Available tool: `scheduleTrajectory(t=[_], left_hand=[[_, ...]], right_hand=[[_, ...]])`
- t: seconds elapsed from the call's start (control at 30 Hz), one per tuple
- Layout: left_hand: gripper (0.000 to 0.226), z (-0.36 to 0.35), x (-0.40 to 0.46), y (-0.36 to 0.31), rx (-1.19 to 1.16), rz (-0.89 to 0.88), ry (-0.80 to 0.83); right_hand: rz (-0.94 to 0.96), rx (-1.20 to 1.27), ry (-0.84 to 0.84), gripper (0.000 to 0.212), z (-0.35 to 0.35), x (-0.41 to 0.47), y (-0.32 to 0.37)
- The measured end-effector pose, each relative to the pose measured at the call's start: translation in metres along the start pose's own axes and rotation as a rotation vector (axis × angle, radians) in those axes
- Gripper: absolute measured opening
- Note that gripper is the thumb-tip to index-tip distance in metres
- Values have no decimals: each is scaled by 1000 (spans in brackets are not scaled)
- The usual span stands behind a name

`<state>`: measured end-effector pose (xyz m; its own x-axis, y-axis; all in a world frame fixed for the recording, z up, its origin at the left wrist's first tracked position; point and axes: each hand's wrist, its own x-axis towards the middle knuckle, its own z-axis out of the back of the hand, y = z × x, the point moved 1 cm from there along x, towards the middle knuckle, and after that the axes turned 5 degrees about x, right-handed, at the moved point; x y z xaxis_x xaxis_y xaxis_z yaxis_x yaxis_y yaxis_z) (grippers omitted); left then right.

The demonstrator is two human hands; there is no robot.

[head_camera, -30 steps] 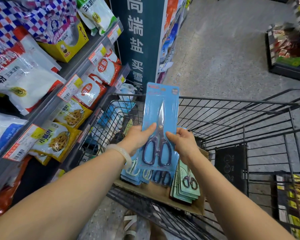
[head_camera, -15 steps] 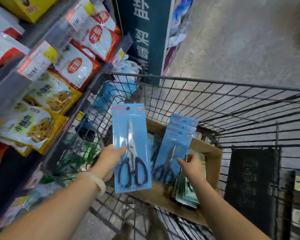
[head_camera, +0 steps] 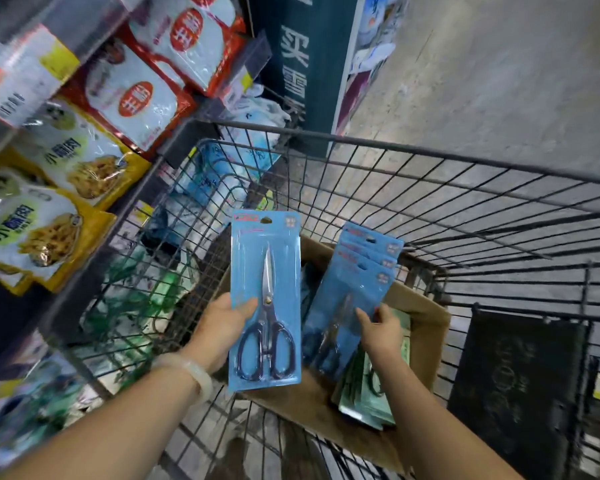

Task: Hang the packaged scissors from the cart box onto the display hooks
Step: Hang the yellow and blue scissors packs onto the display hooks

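Observation:
My left hand point(head_camera: 224, 329) grips a blue card pack of black-handled scissors point(head_camera: 264, 299) by its left edge and holds it upright over the cart. My right hand point(head_camera: 381, 329) is down in the cardboard box point(head_camera: 426, 327) and pinches a small stack of blue scissor packs point(head_camera: 355, 285), tilted up out of the box. Greenish scissor packs point(head_camera: 371, 400) lie flat in the box under that hand. No display hooks are in view.
The box sits inside a black wire shopping cart point(head_camera: 395, 150). Shelves with bagged food point(head_camera: 66, 174) run along the left, close to the cart. A dark sign panel point(head_camera: 305, 64) stands ahead, with grey floor point(head_camera: 499, 81) to the right. A black board point(head_camera: 513, 386) leans in the cart's right side.
Both hands first held one pack up high. My left hand kept it and lowered it, while my right hand dropped into the box and took hold of more blue packs. My view tilted down.

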<state>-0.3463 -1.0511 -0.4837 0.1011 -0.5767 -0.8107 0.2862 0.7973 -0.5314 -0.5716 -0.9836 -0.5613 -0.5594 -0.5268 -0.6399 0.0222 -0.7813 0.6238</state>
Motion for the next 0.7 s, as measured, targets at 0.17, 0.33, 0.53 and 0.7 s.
scheduleTrajectory(t=[0.17, 0.33, 0.53, 0.7], left_hand=[[29, 15, -17, -23, 177, -197, -140], [53, 41, -45, -51, 112, -343, -182], [52, 71, -80, -71, -22, -406, -231], [44, 112, -113, -68, -104, -357, -222]], right_hand=[[78, 262, 127, 12, 34, -23, 47], [107, 387, 255, 11, 63, -39, 123], [213, 394, 439, 21, 51, -74, 203], [323, 350, 574, 19, 13, -123, 246]])
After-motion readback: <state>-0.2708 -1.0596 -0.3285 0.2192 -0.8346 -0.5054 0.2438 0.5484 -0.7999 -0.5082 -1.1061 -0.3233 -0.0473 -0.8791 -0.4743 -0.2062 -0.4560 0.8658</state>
